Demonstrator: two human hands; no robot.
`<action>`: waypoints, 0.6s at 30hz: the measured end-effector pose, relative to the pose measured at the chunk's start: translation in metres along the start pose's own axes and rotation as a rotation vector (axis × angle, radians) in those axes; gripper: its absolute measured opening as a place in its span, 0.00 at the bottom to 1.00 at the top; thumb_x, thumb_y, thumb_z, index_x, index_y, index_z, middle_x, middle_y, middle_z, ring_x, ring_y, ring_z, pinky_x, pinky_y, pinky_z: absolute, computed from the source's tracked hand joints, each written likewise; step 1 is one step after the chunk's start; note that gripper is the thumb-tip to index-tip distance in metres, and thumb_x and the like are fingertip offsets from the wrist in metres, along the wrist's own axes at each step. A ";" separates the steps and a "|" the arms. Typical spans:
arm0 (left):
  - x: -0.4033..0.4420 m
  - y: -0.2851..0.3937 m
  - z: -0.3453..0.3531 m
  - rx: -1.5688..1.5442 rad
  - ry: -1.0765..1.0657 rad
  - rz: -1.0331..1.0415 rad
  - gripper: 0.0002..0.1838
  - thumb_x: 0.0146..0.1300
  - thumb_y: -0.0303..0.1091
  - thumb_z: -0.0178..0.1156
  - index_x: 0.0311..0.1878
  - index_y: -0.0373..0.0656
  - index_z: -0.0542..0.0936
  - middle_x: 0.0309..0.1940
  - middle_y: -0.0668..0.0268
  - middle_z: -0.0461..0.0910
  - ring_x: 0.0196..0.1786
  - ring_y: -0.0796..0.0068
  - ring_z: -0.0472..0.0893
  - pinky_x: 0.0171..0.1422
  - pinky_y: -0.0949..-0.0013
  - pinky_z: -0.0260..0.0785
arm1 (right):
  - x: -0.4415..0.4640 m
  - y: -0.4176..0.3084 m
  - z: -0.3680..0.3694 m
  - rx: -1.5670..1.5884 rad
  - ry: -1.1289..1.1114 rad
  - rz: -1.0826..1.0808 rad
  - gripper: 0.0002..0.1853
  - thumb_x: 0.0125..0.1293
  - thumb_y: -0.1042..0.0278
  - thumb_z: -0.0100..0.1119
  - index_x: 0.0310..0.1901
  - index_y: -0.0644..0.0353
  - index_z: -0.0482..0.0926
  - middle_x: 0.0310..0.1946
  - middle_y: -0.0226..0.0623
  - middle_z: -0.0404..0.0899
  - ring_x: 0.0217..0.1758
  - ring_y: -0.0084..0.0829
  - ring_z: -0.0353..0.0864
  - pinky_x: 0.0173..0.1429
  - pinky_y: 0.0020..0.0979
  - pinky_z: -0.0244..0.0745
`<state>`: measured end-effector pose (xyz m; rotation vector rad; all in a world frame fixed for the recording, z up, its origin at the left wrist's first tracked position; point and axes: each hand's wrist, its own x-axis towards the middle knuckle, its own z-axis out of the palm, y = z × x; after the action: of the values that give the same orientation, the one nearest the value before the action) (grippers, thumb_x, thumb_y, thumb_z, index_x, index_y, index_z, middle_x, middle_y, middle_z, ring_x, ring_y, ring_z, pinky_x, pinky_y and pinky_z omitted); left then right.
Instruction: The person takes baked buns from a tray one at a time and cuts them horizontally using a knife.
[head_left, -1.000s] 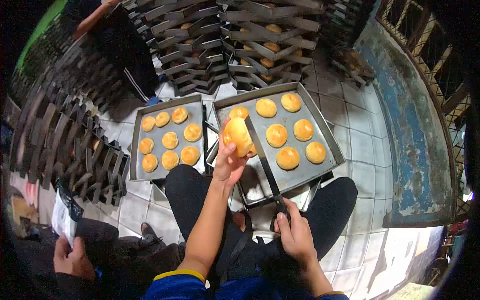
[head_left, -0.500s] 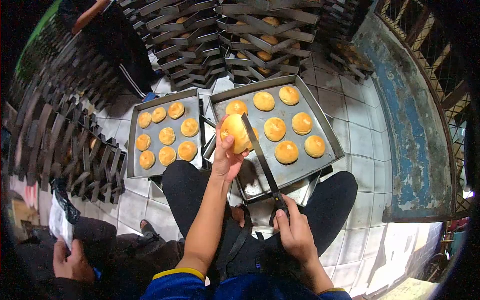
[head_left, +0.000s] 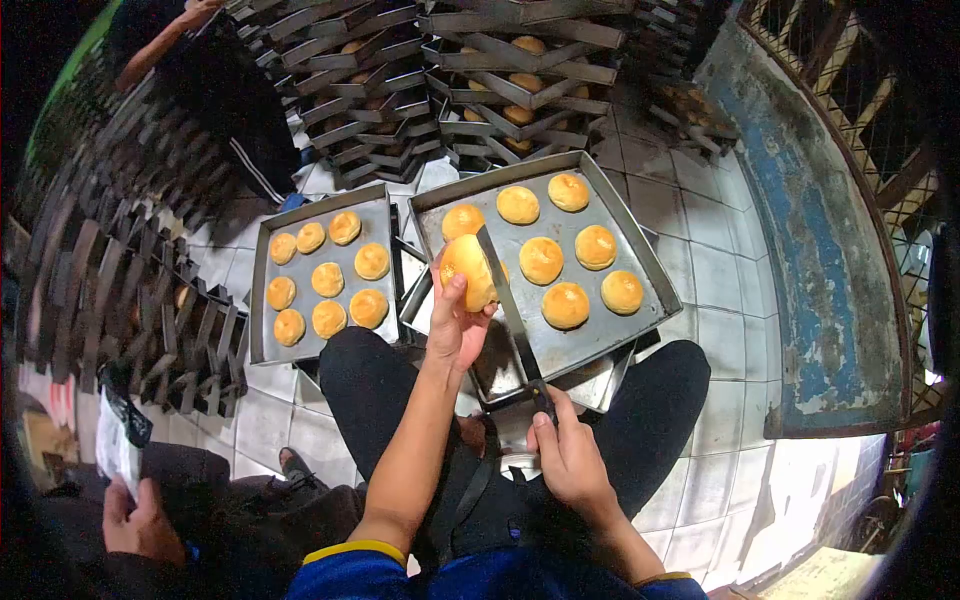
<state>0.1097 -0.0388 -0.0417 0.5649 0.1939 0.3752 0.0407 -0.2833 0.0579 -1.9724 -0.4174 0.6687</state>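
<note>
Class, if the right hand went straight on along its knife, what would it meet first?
Probably the bun in the left hand, since the knife in the right hand appears to lie against its side; depth is unclear from this view.

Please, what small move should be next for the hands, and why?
Probably ease the knife gently into the raised bun: the right hand grips the knife's handle, the blade lies along the bun's side, and the left hand holds the bun up.
</note>
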 end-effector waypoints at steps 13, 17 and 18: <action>-0.002 0.020 0.009 0.157 -0.203 -0.074 0.45 0.63 0.39 0.78 0.79 0.57 0.64 0.61 0.67 0.78 0.51 0.73 0.85 0.36 0.71 0.84 | 0.000 -0.010 -0.028 0.100 -0.043 0.017 0.23 0.88 0.62 0.45 0.75 0.67 0.67 0.29 0.42 0.84 0.35 0.39 0.87 0.47 0.42 0.80; -0.009 0.018 0.010 0.304 -0.297 -0.232 0.47 0.58 0.36 0.80 0.78 0.54 0.64 0.57 0.66 0.79 0.51 0.71 0.85 0.39 0.69 0.80 | 0.010 -0.009 -0.034 0.168 -0.033 0.071 0.24 0.88 0.61 0.46 0.75 0.66 0.67 0.30 0.40 0.83 0.36 0.35 0.85 0.48 0.38 0.79; -0.011 0.016 0.011 0.332 -0.313 -0.233 0.48 0.58 0.36 0.81 0.78 0.54 0.64 0.57 0.66 0.79 0.50 0.72 0.85 0.39 0.70 0.79 | 0.014 -0.009 -0.037 0.196 -0.043 0.077 0.24 0.88 0.61 0.47 0.75 0.67 0.68 0.30 0.39 0.83 0.35 0.33 0.83 0.47 0.37 0.78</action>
<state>0.0981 -0.0358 -0.0228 0.9091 0.0177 0.0237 0.0741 -0.2975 0.0754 -1.7975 -0.2915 0.7722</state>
